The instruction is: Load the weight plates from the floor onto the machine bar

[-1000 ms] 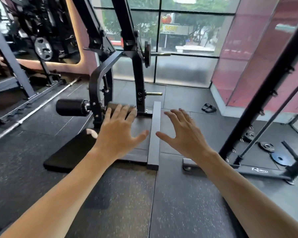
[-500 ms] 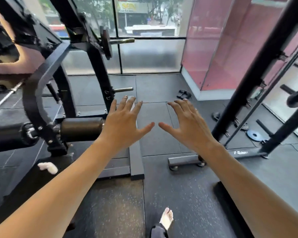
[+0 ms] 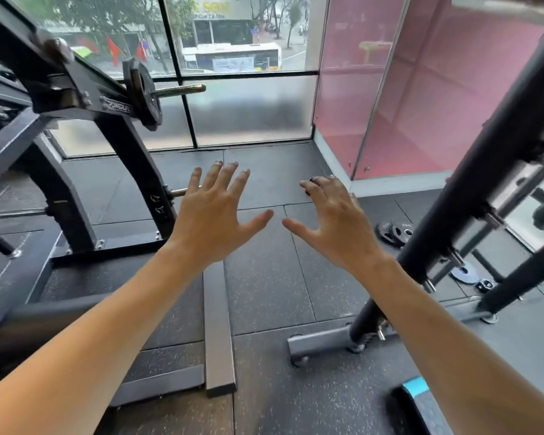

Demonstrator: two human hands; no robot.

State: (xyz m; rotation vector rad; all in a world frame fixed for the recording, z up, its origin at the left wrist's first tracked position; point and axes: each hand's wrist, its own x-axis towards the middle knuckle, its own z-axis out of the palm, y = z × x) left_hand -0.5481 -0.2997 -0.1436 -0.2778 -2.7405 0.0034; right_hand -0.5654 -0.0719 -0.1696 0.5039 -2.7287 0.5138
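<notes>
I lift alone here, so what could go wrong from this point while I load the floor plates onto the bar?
1. The plates lie behind the rack post with pegs; the right hand could knock those reaching in.
2. The base beam and rack foot lie across the floor: likely trip points while carrying.
3. The bar already holds a plate; fingers may get pinched sliding another against it.

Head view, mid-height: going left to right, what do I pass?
Machine upright → left hand → right hand → black weight plates on the floor → slanted rack post.
</notes>
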